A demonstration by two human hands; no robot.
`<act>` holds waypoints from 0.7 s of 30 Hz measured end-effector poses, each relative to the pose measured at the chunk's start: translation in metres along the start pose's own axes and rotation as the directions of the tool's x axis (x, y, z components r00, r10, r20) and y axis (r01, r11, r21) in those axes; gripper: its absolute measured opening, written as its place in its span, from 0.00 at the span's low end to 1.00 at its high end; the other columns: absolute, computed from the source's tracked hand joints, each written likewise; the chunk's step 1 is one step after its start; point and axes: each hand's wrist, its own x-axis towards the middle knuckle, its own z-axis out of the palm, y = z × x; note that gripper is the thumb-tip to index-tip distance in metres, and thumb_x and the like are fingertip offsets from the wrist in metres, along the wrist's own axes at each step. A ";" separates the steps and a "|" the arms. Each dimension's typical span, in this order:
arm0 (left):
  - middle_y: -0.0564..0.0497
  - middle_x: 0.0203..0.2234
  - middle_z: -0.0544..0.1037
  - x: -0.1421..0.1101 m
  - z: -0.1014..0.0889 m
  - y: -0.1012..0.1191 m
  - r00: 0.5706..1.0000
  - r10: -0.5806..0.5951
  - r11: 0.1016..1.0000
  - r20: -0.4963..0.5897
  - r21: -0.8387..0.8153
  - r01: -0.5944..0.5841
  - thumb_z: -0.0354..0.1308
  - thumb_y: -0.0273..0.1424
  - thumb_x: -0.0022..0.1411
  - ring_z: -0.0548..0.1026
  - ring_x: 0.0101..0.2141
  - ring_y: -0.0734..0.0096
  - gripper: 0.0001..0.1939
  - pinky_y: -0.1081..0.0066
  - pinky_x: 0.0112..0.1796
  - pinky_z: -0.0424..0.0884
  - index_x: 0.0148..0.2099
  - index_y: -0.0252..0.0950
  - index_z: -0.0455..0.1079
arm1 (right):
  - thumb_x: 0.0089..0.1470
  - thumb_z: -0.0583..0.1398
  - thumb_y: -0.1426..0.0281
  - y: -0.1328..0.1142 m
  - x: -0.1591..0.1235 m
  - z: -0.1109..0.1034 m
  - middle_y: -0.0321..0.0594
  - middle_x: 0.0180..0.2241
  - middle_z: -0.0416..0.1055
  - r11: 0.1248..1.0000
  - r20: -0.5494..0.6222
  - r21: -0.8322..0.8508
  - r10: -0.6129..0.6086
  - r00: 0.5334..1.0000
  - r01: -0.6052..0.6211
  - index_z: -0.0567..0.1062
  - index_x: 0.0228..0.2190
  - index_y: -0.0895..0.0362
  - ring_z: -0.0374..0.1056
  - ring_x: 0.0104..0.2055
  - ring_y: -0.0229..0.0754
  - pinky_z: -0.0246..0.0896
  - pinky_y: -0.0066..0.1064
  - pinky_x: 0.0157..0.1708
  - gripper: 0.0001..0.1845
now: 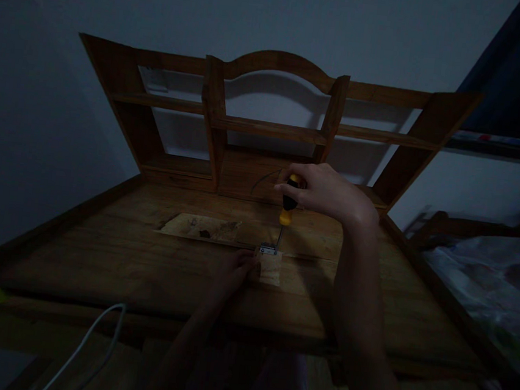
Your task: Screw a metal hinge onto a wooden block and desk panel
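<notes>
My right hand (318,191) is wrapped round the handle of a yellow and black screwdriver (286,216), held nearly upright with the shaft pointing down. Its tip meets a small metal hinge (268,249) at the right end. Below the hinge lies a small pale block of wood (271,271). My left hand (237,269) grips the left edge of this block with closed fingers, low on the desk top. Dim light hides the detail of the screws and of the left fingertips.
The wooden desk top (111,260) carries a pale, chipped board (197,227) left of the hinge. A shelf unit (270,128) rises along the back. A white cable (91,329) hangs at the front left. Plastic-wrapped things (491,272) lie to the right.
</notes>
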 end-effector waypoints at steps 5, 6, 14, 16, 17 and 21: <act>0.44 0.39 0.83 0.003 0.000 -0.008 0.999 0.005 1.000 0.035 -0.017 -0.004 0.63 0.42 0.55 0.80 0.42 0.57 0.18 0.64 0.43 0.74 0.44 0.36 0.77 | 0.57 0.58 0.67 0.001 0.002 0.001 0.40 0.40 0.78 0.998 0.028 0.033 -0.054 0.998 0.054 0.76 0.40 0.55 0.72 0.41 0.44 0.60 0.31 0.39 0.10; 0.44 0.39 0.83 0.004 0.000 -0.010 0.999 -0.004 1.000 0.036 -0.013 0.005 0.63 0.42 0.55 0.80 0.42 0.57 0.18 0.64 0.43 0.74 0.44 0.36 0.77 | 0.57 0.58 0.68 0.000 0.002 0.000 0.40 0.40 0.78 0.998 0.031 0.036 -0.058 0.998 0.057 0.76 0.39 0.55 0.71 0.40 0.43 0.60 0.30 0.39 0.09; 0.44 0.38 0.83 0.002 0.000 -0.005 0.999 -0.019 1.000 0.027 -0.009 0.019 0.64 0.42 0.54 0.80 0.40 0.58 0.19 0.64 0.42 0.74 0.45 0.35 0.76 | 0.62 0.57 0.59 -0.003 0.001 0.004 0.46 0.37 0.76 0.994 -0.036 -0.101 0.028 0.999 -0.031 0.73 0.36 0.57 0.72 0.39 0.47 0.59 0.33 0.37 0.14; 0.43 0.39 0.83 0.000 0.000 0.000 0.999 -0.015 1.000 0.029 -0.001 0.015 0.63 0.41 0.54 0.80 0.42 0.58 0.18 0.64 0.44 0.74 0.43 0.36 0.76 | 0.61 0.57 0.59 -0.002 0.002 0.006 0.46 0.38 0.76 0.994 -0.037 -0.107 0.004 0.999 -0.008 0.73 0.37 0.57 0.72 0.40 0.47 0.60 0.34 0.38 0.13; 0.43 0.39 0.83 -0.001 0.000 0.002 1.000 -0.012 1.000 0.028 0.005 0.012 0.63 0.41 0.54 0.80 0.42 0.57 0.17 0.64 0.44 0.73 0.43 0.36 0.77 | 0.60 0.58 0.61 -0.002 0.003 0.007 0.46 0.39 0.77 0.995 -0.028 -0.101 -0.023 0.999 0.020 0.73 0.38 0.56 0.72 0.41 0.47 0.60 0.33 0.39 0.12; 0.43 0.39 0.83 -0.002 0.000 0.004 1.000 -0.019 1.000 0.022 0.009 0.019 0.63 0.42 0.54 0.80 0.42 0.57 0.18 0.65 0.44 0.73 0.43 0.36 0.77 | 0.57 0.59 0.66 -0.003 0.005 0.007 0.45 0.43 0.76 0.993 0.006 -0.067 -0.096 0.995 0.096 0.73 0.41 0.56 0.72 0.45 0.47 0.61 0.33 0.43 0.10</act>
